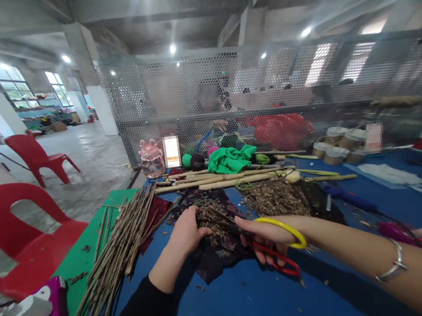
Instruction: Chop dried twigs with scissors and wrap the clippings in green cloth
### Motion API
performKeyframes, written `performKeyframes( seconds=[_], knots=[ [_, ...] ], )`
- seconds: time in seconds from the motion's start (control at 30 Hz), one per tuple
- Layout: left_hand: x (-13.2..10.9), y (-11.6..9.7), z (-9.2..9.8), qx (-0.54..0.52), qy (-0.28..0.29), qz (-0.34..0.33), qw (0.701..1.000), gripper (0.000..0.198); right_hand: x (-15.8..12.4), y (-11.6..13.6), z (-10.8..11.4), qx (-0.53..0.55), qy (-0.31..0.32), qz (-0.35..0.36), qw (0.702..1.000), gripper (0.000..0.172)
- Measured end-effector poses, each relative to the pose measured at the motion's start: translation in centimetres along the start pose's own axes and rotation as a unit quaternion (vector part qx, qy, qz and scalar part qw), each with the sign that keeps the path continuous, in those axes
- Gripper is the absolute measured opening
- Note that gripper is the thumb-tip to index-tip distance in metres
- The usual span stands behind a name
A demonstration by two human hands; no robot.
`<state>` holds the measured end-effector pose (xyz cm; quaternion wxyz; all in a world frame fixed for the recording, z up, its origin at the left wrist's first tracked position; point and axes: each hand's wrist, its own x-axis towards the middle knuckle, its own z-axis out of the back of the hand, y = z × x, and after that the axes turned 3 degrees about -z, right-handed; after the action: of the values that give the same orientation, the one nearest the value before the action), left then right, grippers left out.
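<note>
A pair of scissors with red handles (277,263) is in my right hand (262,234), its dark blades pointing left over a pile of chopped dry plant bits (214,217). Around that wrist is a yellow ring (286,228). My left hand (186,229) is at the left side of the same pile, thumb bent toward the blades. Its other fingers curl down out of sight, and what they grip cannot be made out. Beneath the pile lies a dark patterned cloth (213,269).
A bundle of thin dry stalks (117,253) lies left, and a second chopped heap (276,196) lies right. Behind are thicker sticks (214,181), a green cloth (230,159) and a perforated metal screen (140,94). Several containers (339,143) stand at right; red chairs (49,226) at left.
</note>
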<state>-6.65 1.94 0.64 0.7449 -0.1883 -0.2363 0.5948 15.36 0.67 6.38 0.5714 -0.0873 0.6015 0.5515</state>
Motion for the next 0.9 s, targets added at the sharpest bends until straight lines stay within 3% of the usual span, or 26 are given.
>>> performKeyframes(
  seconds=[0.3, 0.5, 0.7, 0.9],
  knots=[
    [0.4, 0.0, -1.3, -0.04, -0.039, -0.067, 0.996, 0.013, 1.8, -0.5, 0.6, 0.018, 0.052, -0.009, 0.998, 0.075],
    [0.6, 0.3, -2.0, -0.045, -0.042, -0.118, 0.991, 0.007, 3.1, 0.6, 0.6, 0.028, 0.065, -0.03, 0.997, 0.079],
    [0.7, 0.2, -2.2, -0.037, -0.032, -0.126, 0.991, 0.008, 3.9, 1.1, -0.5, 0.01, -0.02, -0.012, 1.0, 0.072],
    [0.8, 0.5, -2.0, -0.011, -0.037, -0.085, 0.996, 0.009, 3.5, 0.4, -1.3, -0.043, -0.107, 0.045, 0.992, 0.063]
  ],
)
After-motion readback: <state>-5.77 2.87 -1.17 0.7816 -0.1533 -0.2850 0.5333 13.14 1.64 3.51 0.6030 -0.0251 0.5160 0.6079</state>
